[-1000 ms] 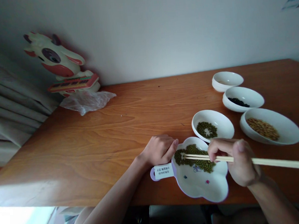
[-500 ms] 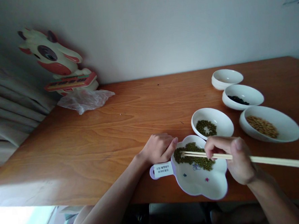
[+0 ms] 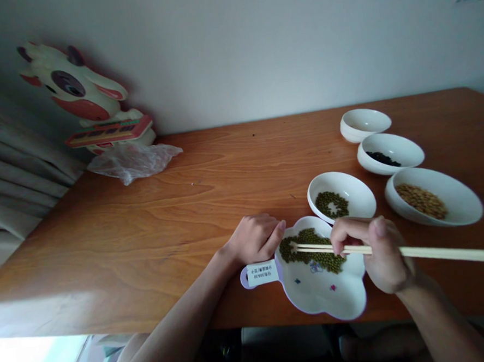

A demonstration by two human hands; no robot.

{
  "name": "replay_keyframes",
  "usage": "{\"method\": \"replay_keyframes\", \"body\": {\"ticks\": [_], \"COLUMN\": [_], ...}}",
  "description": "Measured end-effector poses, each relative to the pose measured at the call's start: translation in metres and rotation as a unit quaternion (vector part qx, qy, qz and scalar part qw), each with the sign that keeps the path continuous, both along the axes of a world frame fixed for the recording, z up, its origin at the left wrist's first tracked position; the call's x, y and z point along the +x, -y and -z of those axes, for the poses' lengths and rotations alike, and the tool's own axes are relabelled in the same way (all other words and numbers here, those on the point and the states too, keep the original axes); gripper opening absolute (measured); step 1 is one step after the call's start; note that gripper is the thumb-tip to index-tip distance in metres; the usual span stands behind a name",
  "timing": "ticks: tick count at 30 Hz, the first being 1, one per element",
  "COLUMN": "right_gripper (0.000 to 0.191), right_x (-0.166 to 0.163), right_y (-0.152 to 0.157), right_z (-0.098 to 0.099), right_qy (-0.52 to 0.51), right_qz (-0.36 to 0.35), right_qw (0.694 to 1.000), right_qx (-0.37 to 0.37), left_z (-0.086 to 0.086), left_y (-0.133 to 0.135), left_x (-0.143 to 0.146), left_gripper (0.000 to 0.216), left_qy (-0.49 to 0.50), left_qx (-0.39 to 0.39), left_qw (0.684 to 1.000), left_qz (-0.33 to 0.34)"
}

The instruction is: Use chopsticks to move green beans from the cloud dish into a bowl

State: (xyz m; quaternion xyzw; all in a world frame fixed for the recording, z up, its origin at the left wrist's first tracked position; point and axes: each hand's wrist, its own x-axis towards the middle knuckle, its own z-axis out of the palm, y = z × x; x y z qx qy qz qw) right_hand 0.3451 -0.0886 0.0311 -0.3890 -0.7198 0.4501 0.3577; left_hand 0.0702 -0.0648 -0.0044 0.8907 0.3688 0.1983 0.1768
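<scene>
My right hand (image 3: 373, 252) grips a pair of pale wooden chopsticks (image 3: 435, 253), their tips resting in a heap of green mung beans (image 3: 307, 252) on a white flower-shaped dish (image 3: 327, 298) with a labelled handle (image 3: 259, 274). My left hand (image 3: 257, 238) lies curled on the table at the dish's left rim, thumb touching it, with nothing visible in it. Just behind the dish stands a small white bowl (image 3: 357, 193) with more green beans (image 3: 332, 203).
To the right stand a bowl of tan beans (image 3: 461, 211), a bowl of black beans (image 3: 404, 146) and a stack of white bowls (image 3: 365, 121). A cow-shaped toy (image 3: 85, 106) and crumpled plastic bag (image 3: 132, 159) sit at the back left. The table's front edge (image 3: 111, 320) is close.
The view has drifted slightly; both hands stay where they were, and the chopstick tips remain in the green beans.
</scene>
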Motion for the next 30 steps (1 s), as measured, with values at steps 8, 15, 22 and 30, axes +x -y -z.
{"method": "replay_keyframes", "body": {"ticks": [8,15,22,30], "right_gripper": [0.082,0.051,0.023,0.020], "right_x": [0.003,0.016,0.034,0.047], "right_y": [-0.001,-0.007,-0.004,0.000], "right_z": [-0.005,-0.028,-0.050,-0.048], "right_qy": [-0.040,-0.016,0.135,0.110], "right_qz": [0.034,0.054,-0.015,-0.046], "right_qw": [0.999,0.995,0.983,0.986], "right_qx": [-0.013,-0.085,-0.124,-0.121], "left_z": [-0.001,0.002,0.003,0.003], "left_y": [0.001,0.001,0.000,0.001], "left_x": [0.001,0.000,-0.001,-0.002], "left_gripper": [0.052,0.051,0.050,0.050], "left_qy": [-0.005,0.004,0.002,0.004], "left_qx": [-0.001,-0.003,-0.007,-0.021], "left_qw": [1.000,1.000,1.000,1.000], "left_qz": [-0.002,0.001,-0.001,-0.007]}}
